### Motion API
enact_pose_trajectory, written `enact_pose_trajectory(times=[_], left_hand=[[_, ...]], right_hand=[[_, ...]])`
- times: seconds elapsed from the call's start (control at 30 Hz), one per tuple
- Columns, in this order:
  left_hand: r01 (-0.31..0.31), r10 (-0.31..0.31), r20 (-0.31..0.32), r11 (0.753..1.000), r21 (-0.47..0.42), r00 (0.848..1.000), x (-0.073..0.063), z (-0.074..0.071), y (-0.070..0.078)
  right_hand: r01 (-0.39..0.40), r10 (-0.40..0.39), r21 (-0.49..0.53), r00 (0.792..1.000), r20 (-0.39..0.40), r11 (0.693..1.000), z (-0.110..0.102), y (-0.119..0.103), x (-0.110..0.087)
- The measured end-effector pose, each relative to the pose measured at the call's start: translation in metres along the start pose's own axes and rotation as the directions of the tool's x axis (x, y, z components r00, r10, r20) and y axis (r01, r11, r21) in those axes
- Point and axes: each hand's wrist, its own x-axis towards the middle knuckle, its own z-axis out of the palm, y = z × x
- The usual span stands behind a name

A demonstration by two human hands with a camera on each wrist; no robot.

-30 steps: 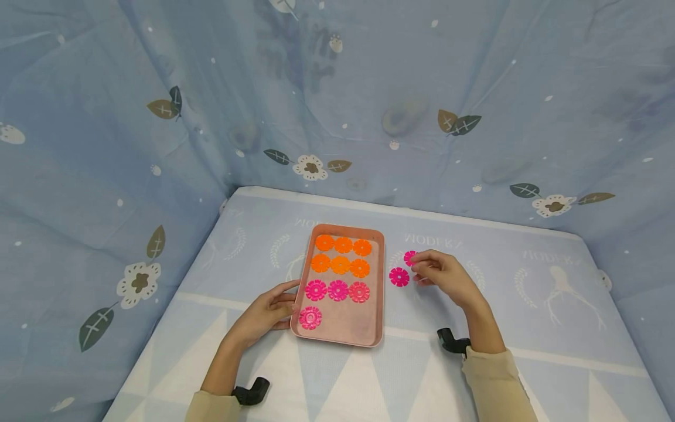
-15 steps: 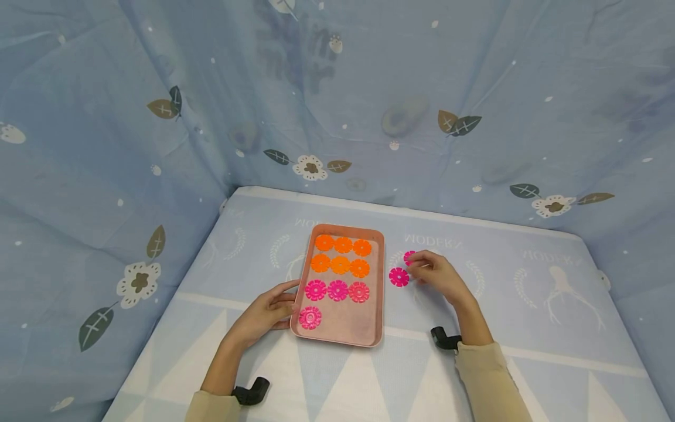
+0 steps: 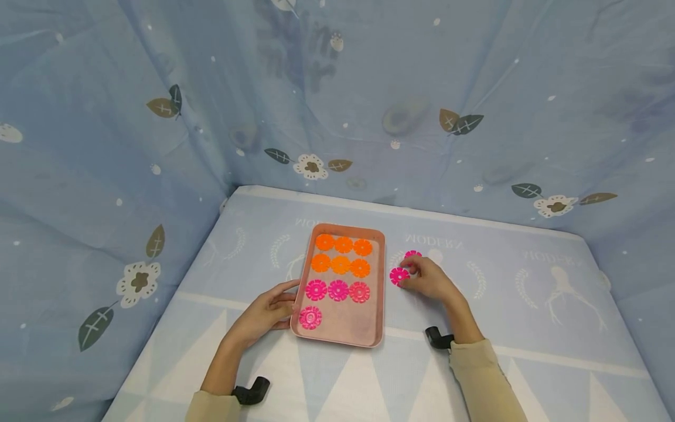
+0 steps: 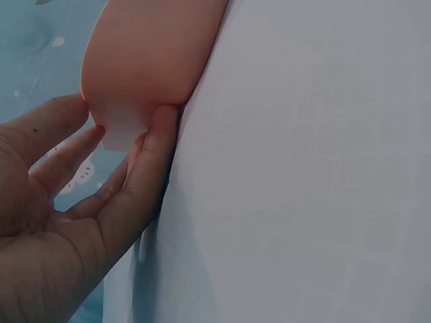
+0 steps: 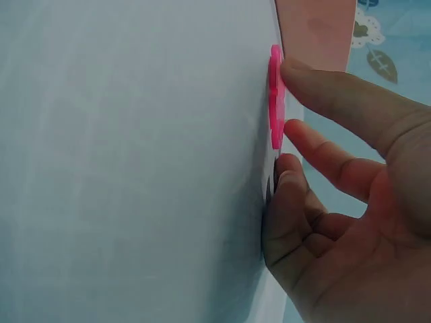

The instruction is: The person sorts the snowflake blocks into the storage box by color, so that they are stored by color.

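Note:
A pink rectangular tray (image 3: 337,337) holds orange and pink flower-shaped plastic discs laid out in rows. My left hand (image 3: 263,313) rests its fairly straight fingers against the tray's left side. In the left wrist view, the fingertips (image 4: 161,118) touch the outer wall. Right of the tray, a bright pink flower disc (image 3: 399,276) lies flat on the table. My right hand (image 3: 429,278) is at it, thumb and forefinger spread about its right side; the right wrist view shows them at the edge of the disc (image 5: 276,97). Another pink disc (image 3: 413,254) shows partly behind the hand.
The table (image 3: 527,316) wears a pale blue and white cloth with triangles and printed lettering. Blue curtains (image 3: 369,88) with leaf and flower prints stand behind and at the sides. A black device (image 3: 439,338) sits at my right wrist, another (image 3: 252,391) at the left.
My right hand has moved left and a little nearer to me, from beside the discs to the nearer pink disc. The left hand, tray and discs stay in place.

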Motion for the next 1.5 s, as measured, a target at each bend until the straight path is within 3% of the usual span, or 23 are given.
enact_pose_trajectory(times=[0.37,0.93,1.27,1.5], left_hand=[[-0.002,0.002,-0.003,1.000,0.006,1.000,0.0004,-0.0002,0.0011],[-0.003,0.003,0.004,1.000,0.002,1.000,0.0005,-0.0015,0.0004],[-0.001,0.001,0.007,1.000,0.002,1.000,0.0002,-0.0019,-0.0001],[-0.006,0.006,0.013,1.000,-0.005,1.000,-0.0008,-0.0015,-0.0002]], right_hand=[[0.018,-0.018,-0.062,1.000,-0.002,0.998,0.0029,-0.0044,0.0012],[-0.108,0.108,-0.017,0.994,-0.028,0.994,0.0013,-0.0092,-0.0020],[-0.109,0.109,-0.011,0.993,-0.047,0.994,0.0016,-0.0054,-0.0011],[-0.115,0.118,0.051,0.992,-0.049,0.992,-0.0006,-0.0039,-0.0036]])
